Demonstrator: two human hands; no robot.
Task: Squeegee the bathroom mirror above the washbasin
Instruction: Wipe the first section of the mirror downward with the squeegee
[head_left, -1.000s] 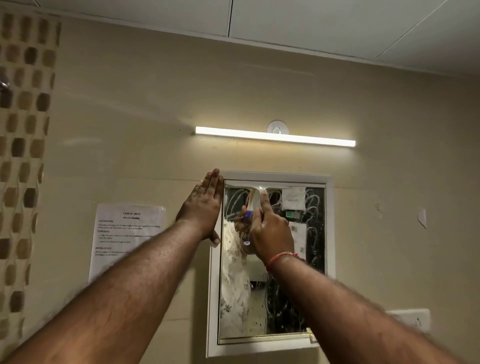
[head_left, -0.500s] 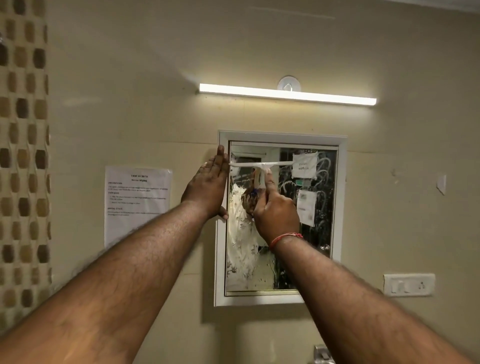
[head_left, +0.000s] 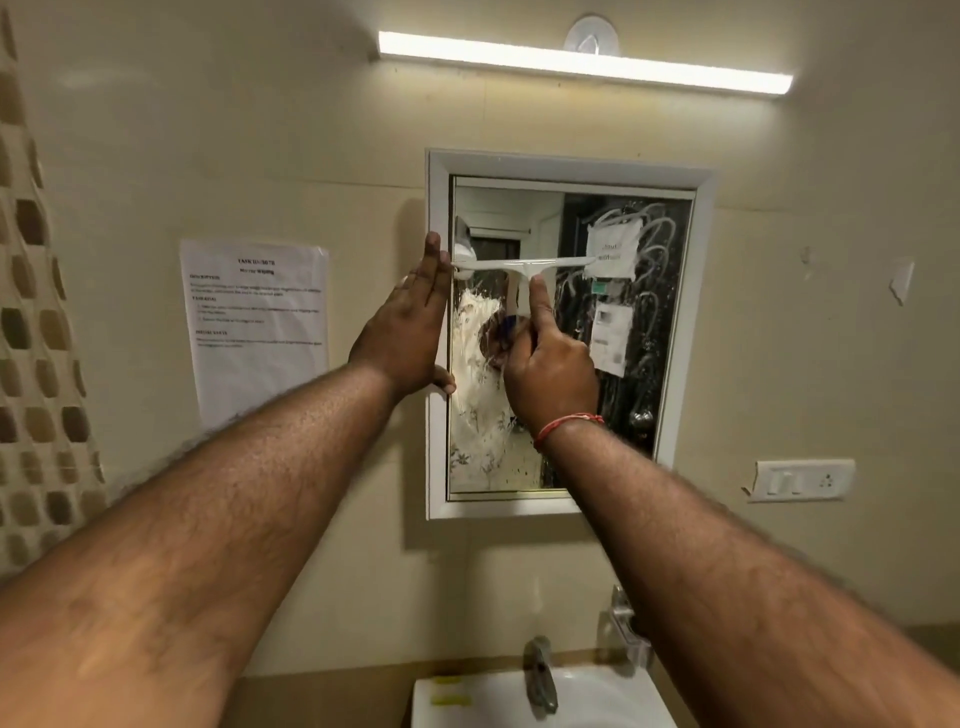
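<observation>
Now one squeegee (head_left: 522, 266) gripped by right hand (head_left: 550, 364); left hand (head_left: 410, 332) flat, released, on one mirror (head_left: 649, 322) frame.

A long white tube light (head_left: 584, 61) glows high on the plain beige wall (head_left: 260, 130). A band of brown mosaic tiles (head_left: 36, 322) runs down the far left edge. A printed white paper sheet (head_left: 257, 327) is stuck to the wall, and a white switch plate (head_left: 800, 479) sits lower right.
</observation>
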